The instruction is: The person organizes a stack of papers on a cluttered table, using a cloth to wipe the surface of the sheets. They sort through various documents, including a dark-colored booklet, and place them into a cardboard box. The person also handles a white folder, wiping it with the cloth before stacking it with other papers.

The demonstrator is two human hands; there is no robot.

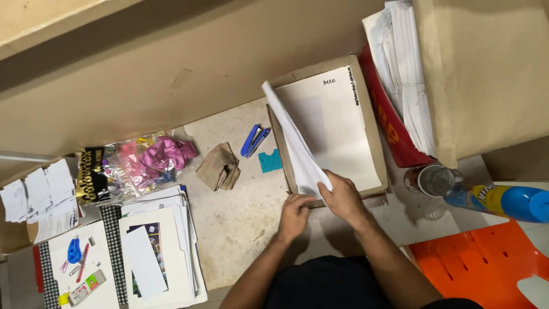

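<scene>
Fingers (pixel 321 184) of right hand (pixel 343 197) pinch white sheet (pixel 294 140) at its near corner; left hand (pixel 295 214) closed on stack edge beside it.
Sheet curls up off paper stack in shallow cardboard box (pixel 374 143) on desk (pixel 240 212). Judged: v. light, floppy, creases easily, so grip at corner/edge, support w/ 2nd hand. Desk top worn, stained; blue stapler (pixel 254 140), folded cloth (pixel 218 167), paper piles (pixel 166 257) left; orange chair (pixel 474 266) right.

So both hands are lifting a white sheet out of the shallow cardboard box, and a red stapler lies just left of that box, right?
Not quite. The stapler is blue, not red, as the head view shows. The rest holds: the left hand and right hand lift a white sheet from the shallow cardboard box, the stapler lying just left of it.
</scene>
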